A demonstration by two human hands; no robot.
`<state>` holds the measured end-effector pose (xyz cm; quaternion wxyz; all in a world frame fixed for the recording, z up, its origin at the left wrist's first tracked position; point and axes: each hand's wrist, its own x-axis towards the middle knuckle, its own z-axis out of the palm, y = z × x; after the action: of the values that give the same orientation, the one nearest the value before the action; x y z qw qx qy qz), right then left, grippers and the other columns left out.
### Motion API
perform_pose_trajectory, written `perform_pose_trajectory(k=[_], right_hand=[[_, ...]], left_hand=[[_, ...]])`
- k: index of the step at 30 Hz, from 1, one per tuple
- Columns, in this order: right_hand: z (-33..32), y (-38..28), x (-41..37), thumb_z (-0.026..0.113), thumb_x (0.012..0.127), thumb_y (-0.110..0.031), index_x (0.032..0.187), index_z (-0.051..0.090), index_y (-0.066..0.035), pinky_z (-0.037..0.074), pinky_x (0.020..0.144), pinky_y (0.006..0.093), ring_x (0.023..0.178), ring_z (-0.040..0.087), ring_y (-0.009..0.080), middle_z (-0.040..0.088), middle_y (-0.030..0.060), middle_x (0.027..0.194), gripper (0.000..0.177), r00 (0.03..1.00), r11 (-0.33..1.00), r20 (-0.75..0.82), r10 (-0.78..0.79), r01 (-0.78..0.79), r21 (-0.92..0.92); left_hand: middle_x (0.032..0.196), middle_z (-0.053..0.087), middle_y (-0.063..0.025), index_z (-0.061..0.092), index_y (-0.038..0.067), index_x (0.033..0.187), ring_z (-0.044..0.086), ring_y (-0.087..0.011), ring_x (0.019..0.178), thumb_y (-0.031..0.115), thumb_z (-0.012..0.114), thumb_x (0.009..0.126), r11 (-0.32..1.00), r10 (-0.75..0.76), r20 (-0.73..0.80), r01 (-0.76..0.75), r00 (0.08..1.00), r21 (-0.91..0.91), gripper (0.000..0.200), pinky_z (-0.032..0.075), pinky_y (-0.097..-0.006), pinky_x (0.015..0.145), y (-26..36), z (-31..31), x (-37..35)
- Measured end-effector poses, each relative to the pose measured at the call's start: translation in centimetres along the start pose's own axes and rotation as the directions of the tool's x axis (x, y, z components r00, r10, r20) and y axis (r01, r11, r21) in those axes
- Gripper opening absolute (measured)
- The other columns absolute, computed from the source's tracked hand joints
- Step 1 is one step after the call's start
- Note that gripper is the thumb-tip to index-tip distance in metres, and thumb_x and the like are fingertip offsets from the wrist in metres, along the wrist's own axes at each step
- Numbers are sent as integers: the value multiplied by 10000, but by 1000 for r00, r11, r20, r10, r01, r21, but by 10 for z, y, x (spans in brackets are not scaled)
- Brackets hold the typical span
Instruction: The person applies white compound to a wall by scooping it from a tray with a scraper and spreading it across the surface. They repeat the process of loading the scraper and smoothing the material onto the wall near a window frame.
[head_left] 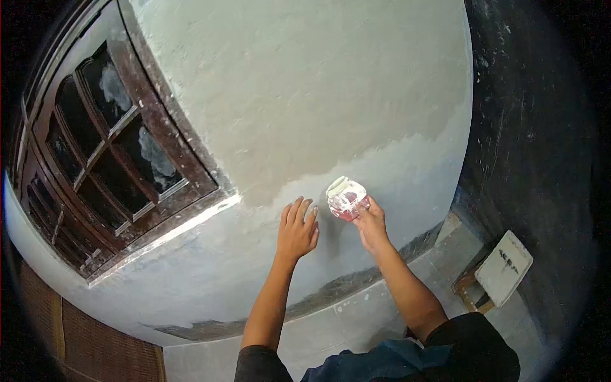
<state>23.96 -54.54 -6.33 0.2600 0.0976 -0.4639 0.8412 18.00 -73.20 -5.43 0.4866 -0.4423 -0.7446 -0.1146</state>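
Observation:
My right hand [372, 223] grips a small rounded red-and-white piece [345, 198], thickly smeared with white paste, by its lower right edge. It is held up in front of the wall [305, 114], and its exact kind cannot be made out. Left of it, my left hand [297, 228] is raised with the fingers stretched upward and nothing in them; pale smears show on the fingertips. Behind both hands the wall has a damp-looking beige-grey upper area, with a ragged lower edge just above them, and a paler bluish-white area below.
A brown wooden window [121, 146] with dark panes and white spatter is set in the wall at left. Low at right stands a small stool [505, 267] with a white top, beside a dark wall [534, 127]. Grey floor tiles [363, 318] run along the wall's base; a woven panel [95, 337] is lower left.

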Motion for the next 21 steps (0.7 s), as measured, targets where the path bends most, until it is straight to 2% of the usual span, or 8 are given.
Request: perform_pose_trajectory(k=[3,10,11,15,17,18,19,21], right_hand=[[36,26,-18,398,937,-10,1233,451,24,467,940,383,1075,570,220,560,135,1184,303,998,995,-13,-62,63,80],[94,57,-45,449,933,-28,1172,519,52,488,883,326,969,591,159,608,114,1078,262,977,989,-175,-123,105,-107],[96,60,-44,471,929,-37,1163,536,63,496,846,308,925,598,144,625,106,1044,263,971,972,-173,-164,129,-196],[110,78,-45,497,921,-46,1141,576,65,497,759,283,836,596,113,655,87,956,259,942,949,-172,-289,258,-184],[112,83,-44,490,918,-22,1204,536,69,486,837,275,921,597,132,635,98,1060,303,931,840,-127,-342,242,-485],[121,73,-51,507,913,-14,1181,561,60,491,824,267,883,585,105,657,86,1000,284,926,784,-149,-347,199,-589],[126,69,-54,507,913,-14,1181,561,60,491,824,267,883,585,105,657,86,1000,284,926,785,-150,-346,199,-586],[134,68,-56,516,894,14,1166,575,49,498,834,284,916,630,159,675,127,993,281,867,647,-15,-498,361,-672]], left_hand=[[1254,480,-129,536,44,1134,398,-330,1242,146,593,749,999,30,-2,-30,1000,-21,403,307,-485,1009,-25,-16,-24],[1302,445,-144,520,35,1148,376,-350,1252,168,588,753,1000,13,-10,-13,1000,-4,423,277,-497,1018,-67,-52,-56],[1325,433,-153,504,42,1174,368,-353,1265,187,586,754,999,-25,-65,27,998,25,452,274,-499,1020,-72,-54,-56],[1359,388,-195,415,41,1270,343,-383,1276,239,581,757,994,-56,-211,75,976,85,575,260,-507,1023,-110,-79,-52],[1358,382,-203,394,30,1283,340,-386,1275,256,572,762,990,-39,-225,68,974,122,595,258,-506,1024,-131,-94,-38],[1356,377,-210,373,18,1296,338,-388,1273,273,563,768,986,-24,-240,63,970,157,616,257,-505,1025,-139,-100,-30],[1356,377,-210,373,18,1296,338,-388,1273,273,563,768,985,-22,-238,62,971,159,616,257,-505,1025,-145,-104,-22],[1351,378,-211,364,-8,1301,335,-388,1270,308,545,781,979,20,-254,33,967,203,635,257,-505,1024,-155,-111,-12]])
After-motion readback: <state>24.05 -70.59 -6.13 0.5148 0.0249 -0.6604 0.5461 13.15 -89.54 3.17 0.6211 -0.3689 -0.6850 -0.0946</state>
